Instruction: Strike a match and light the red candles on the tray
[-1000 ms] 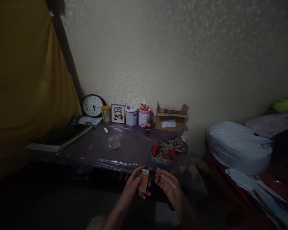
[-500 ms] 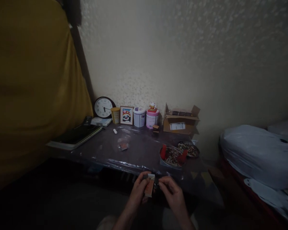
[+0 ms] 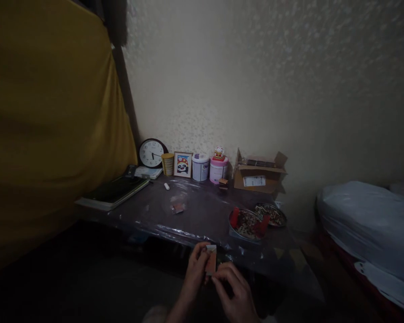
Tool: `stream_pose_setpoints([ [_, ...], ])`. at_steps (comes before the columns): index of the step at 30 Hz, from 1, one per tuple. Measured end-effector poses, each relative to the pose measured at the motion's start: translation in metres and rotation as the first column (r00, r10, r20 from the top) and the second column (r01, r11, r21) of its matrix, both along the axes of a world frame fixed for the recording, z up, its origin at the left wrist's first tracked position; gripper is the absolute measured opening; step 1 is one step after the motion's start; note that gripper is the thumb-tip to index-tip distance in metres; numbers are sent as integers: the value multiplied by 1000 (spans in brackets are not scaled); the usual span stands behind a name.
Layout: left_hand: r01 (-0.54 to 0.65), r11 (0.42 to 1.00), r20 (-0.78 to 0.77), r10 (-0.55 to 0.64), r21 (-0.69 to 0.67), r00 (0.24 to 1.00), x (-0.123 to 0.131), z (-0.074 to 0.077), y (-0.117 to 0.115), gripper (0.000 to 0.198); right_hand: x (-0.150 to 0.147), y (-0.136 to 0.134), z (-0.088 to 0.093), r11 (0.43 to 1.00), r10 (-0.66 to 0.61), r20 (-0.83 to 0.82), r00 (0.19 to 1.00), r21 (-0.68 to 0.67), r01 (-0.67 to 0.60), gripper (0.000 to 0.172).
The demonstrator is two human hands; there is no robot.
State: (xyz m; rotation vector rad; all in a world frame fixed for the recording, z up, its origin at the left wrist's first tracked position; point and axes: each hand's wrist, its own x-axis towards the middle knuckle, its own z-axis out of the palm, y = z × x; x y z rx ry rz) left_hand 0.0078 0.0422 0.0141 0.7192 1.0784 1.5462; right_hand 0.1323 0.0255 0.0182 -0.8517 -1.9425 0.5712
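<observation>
At the front edge of the table, my left hand [image 3: 195, 267] grips a small flat orange-and-white packet [image 3: 211, 261], held upright with its pale end on top. My right hand [image 3: 234, 287] is closed in a pinch, thumb against forefinger, right by the packet's lower right corner. Whatever lies between those fingertips is too small and dark to make out. On the table beyond the hands lies a clear plastic bag [image 3: 178, 206] with something orange in it.
Right of the hands stand two round trays [image 3: 245, 223] of seeds with red scoops. Behind are a clock [image 3: 152, 153], a yellow cup [image 3: 167, 165], a panda picture [image 3: 182, 165], canisters [image 3: 200, 168] and a cardboard box [image 3: 262, 179]. A dark folder [image 3: 114, 193] lies left.
My right hand has come down from beside the packet's upper part to its lower right corner. The left hand keeps its grip. The whole view has shifted slightly.
</observation>
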Motion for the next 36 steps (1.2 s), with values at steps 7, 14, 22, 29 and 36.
stream_pose_setpoints([
  [7,6,1000,-14,-6,14,1000,2,-1,-1,17,0,3,-6,999,-32,-5,999,14,32,15],
  [14,39,998,-33,-37,48,999,5,4,0,24,4,11,-5,992,-122,-56,991,30,124,17],
  [22,231,958,-65,-223,172,973,3,1,-5,33,22,28,-4,969,-242,-222,944,-5,247,12],
  [29,294,942,36,-303,160,952,4,-1,-5,34,25,30,4,961,-274,-396,876,-144,236,12],
  [36,211,967,240,-241,144,941,7,6,-7,20,23,26,5,943,-330,-391,859,-183,280,12],
])
